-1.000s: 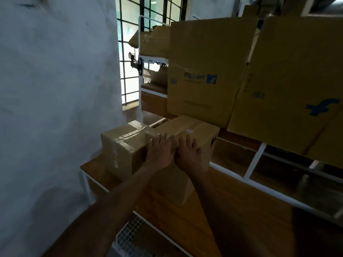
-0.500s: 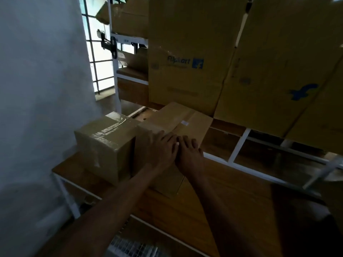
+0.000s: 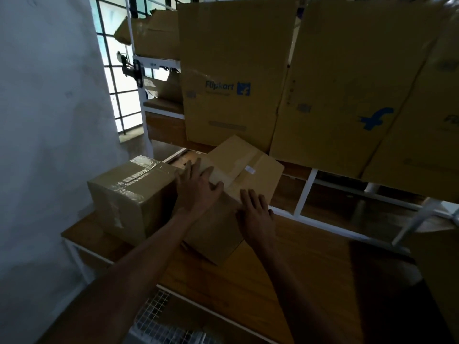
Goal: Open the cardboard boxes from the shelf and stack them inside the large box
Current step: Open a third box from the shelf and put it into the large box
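A plain brown cardboard box (image 3: pixel 244 170) sits on a wooden shelf (image 3: pixel 285 259), turned at an angle so one corner points toward the viewer. Its top flaps are shut, with a strip of brown tape along the centre seam and a small white label near it. Both of the person's bare hands rest on the near part of the box's top. The left hand (image 3: pixel 196 188) lies flat with its fingers spread, covering the top's left corner and reaching toward the seam. The right hand (image 3: pixel 255 214) lies palm down at the near edge, fingers stretched forward onto the top beside the tape; it grips nothing. The two hands are near each other but apart.

Just to the left, touching or nearly touching this box, stands a second cardboard box (image 3: pixel 129 194), sealed with shiny clear tape. Behind both, large flattened cartons (image 3: pixel 231 70) printed with a blue Flipkart logo lean upright against the white metal frame (image 3: pixel 304 192) of the shelving. A pale wall (image 3: pixel 49 120) fills the left side, with a barred window (image 3: pixel 119 95) beyond it. The scene is dim.
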Available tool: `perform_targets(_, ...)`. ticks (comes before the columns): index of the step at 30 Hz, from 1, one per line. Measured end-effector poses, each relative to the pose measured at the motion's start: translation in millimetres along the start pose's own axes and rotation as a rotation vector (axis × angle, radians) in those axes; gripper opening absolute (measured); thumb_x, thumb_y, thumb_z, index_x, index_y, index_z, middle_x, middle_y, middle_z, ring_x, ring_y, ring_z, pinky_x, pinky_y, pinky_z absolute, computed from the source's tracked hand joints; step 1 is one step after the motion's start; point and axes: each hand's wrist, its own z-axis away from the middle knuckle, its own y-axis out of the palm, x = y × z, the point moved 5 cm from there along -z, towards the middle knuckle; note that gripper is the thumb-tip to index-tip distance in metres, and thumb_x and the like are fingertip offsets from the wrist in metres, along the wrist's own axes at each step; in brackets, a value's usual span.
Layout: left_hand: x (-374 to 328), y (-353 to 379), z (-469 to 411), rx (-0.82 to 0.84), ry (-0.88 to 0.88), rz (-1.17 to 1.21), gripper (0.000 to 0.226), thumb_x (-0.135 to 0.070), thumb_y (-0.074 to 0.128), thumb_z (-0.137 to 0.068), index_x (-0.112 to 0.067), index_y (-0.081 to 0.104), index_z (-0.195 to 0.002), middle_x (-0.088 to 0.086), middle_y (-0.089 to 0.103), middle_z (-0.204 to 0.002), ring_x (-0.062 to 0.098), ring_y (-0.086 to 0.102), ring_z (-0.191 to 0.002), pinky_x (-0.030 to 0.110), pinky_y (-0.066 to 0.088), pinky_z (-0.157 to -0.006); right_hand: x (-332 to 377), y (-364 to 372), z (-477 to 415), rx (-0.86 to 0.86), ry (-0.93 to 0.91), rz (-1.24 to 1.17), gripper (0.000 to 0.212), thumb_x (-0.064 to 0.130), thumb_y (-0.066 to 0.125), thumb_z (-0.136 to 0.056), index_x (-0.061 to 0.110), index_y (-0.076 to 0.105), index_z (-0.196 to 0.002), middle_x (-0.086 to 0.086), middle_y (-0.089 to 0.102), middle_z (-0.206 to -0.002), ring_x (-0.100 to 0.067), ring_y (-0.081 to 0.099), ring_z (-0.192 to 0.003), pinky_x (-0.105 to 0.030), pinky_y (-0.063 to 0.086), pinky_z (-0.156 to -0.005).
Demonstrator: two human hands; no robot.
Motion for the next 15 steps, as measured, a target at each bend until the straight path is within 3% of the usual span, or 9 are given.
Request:
perform_targets(4, -22, -6, 2, 0.075, -0.102, 0.118, 0.073, -0.067, 0.059, -0.084, -0.03, 0.049, -0.147, 0.011, 0.037, -0.157, 0.037, 0.041, -0.14, 0.058, 0.036, -0.111, -25, -7, 17, -0.006, 0.03, -0.041, 0.068, 0.051, 0.042, -0.104, 0.03, 0.012, -0.161, -0.003, 0.016, -0.169, -0.034, 0.015, -0.155, -0.059, 0.032, -0.116)
perform_targets(9, -61, -6, 19, 0.055, -0.052, 0.147, 0.075, -0.065, 0.06, -0.085, -0.028, 0.045, -0.148, 0.008, 0.04, -0.147, 0.032, 0.048, -0.127, 0.049, 0.046, -0.1, -41, -25, 29, -0.047, 0.057, -0.06, 0.058, 0.056, 0.044, -0.101, 0.028, 0.031, -0.151, -0.003, 0.03, -0.162, -0.036, 0.028, -0.147, -0.058, 0.032, -0.112)
perform_targets(12, -85, -5, 31, 0.043, -0.011, 0.132, 0.075, -0.065, 0.059, -0.084, -0.028, 0.045, -0.148, 0.008, 0.042, -0.145, 0.032, 0.048, -0.125, 0.047, 0.049, -0.094, -43, -32, 26, -0.034, 0.049, -0.099, 0.064, 0.057, 0.044, -0.1, 0.032, 0.021, -0.155, -0.005, 0.018, -0.168, -0.039, 0.018, -0.152, -0.065, 0.024, -0.117)
perform_targets(15, -115, -6, 46, 0.03, 0.042, 0.121, 0.077, -0.063, 0.059, -0.087, -0.028, 0.039, -0.152, 0.007, 0.047, -0.142, 0.029, 0.048, -0.123, 0.044, 0.047, -0.093, -39, -44, 21, -0.038, -0.032, -0.143, 0.075, 0.05, 0.052, -0.1, 0.033, 0.008, -0.159, -0.008, 0.014, -0.169, -0.041, 0.022, -0.15, -0.066, 0.035, -0.111)
